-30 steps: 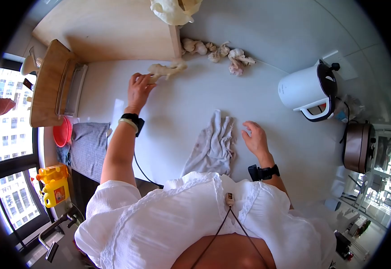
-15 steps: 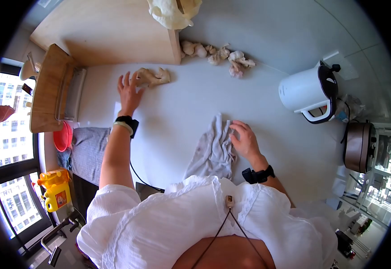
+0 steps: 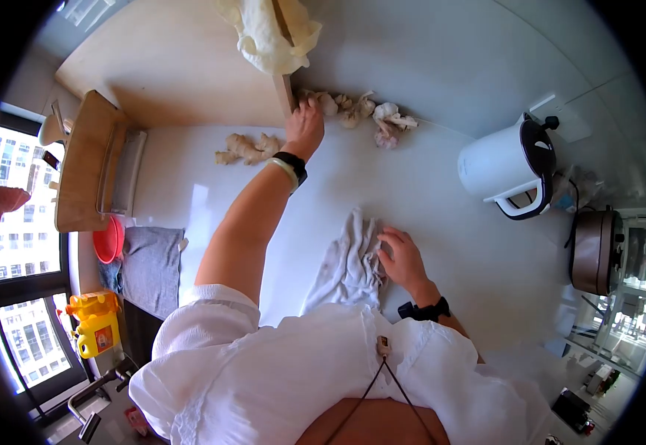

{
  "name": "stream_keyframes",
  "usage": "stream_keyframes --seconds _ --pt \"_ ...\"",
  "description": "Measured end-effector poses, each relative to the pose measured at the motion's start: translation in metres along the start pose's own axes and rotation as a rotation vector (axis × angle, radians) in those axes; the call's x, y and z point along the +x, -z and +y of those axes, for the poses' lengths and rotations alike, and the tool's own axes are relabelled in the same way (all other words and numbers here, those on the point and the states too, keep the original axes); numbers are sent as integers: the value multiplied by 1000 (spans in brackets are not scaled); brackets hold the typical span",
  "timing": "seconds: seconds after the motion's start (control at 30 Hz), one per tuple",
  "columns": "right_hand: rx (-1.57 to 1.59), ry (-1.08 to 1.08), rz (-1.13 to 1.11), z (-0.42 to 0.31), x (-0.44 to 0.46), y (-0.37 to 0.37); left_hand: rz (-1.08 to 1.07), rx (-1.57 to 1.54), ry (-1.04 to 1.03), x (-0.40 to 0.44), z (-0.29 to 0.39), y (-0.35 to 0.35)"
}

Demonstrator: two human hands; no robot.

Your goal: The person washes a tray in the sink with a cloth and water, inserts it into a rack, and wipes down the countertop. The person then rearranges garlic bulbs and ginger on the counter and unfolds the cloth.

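My left hand [image 3: 306, 127] reaches out to the garlic bulbs [image 3: 326, 103] by the back wall. Its fingers are bent down over the leftmost bulb, beside the edge of a wooden board, and they partly hide that bulb. A knobbly piece of ginger [image 3: 252, 148] lies on the white counter to the left of my left wrist. My right hand [image 3: 404, 261] rests at the right edge of a crumpled whitish cloth [image 3: 349, 259], thumb and fingers apart. Whether its fingertips press on the cloth is hard to see. Each wrist wears a black band.
A large wooden panel [image 3: 167, 63] with a pale bag [image 3: 271, 37] on top stands at the back left. At the right are a white kettle [image 3: 497, 163] and a brown cooker [image 3: 593, 252]. A grey towel [image 3: 152, 267], red bowl [image 3: 108, 241] and yellow jug [image 3: 94, 326] are left.
My left hand has moved right, from beside the ginger to the garlic, and its fingers have bent. My right hand and the cloth stay nearly where they were. The view has tilted slightly.
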State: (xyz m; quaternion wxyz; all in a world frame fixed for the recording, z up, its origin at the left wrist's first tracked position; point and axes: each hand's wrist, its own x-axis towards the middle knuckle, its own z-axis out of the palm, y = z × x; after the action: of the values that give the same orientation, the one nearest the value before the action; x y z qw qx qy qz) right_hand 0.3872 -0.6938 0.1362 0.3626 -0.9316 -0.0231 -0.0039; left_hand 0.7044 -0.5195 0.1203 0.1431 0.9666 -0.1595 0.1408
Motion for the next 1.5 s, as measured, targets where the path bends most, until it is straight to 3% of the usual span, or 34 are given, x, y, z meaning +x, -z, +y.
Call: stream_keyframes --seconds 0.2,0.33,0.53,0.63,0.73,0.93,1.13,1.23,1.33,1.43,1.5 --pt "51 -32 24 9 -7 3 -229 181 23 33 5 -8" --pt "50 -24 31 12 -5 4 -47 255 30 37 1 -22" --pt "97 -18 45 15 2 8 -48 223 -2 17 20 10" --pt "119 -49 20 14 4 11 146 -16 -108 -16 27 40" --pt "122 -58 20 17 3 10 96 -261 100 -53 21 64" --pt "93 -50 14 17 3 8 287 -231 388 -79 -69 49" --pt "87 -31 -12 20 6 9 300 -201 464 -74 -108 35" --pt "88 -23 -5 19 5 10 298 -163 426 -73 -108 30" --pt "87 -24 12 20 4 9 438 36 269 -72 -88 36" --pt "91 -29 17 21 4 8 310 -108 -241 -64 -45 47" --pt "91 -18 20 22 5 7 202 -204 -350 -50 -13 41"
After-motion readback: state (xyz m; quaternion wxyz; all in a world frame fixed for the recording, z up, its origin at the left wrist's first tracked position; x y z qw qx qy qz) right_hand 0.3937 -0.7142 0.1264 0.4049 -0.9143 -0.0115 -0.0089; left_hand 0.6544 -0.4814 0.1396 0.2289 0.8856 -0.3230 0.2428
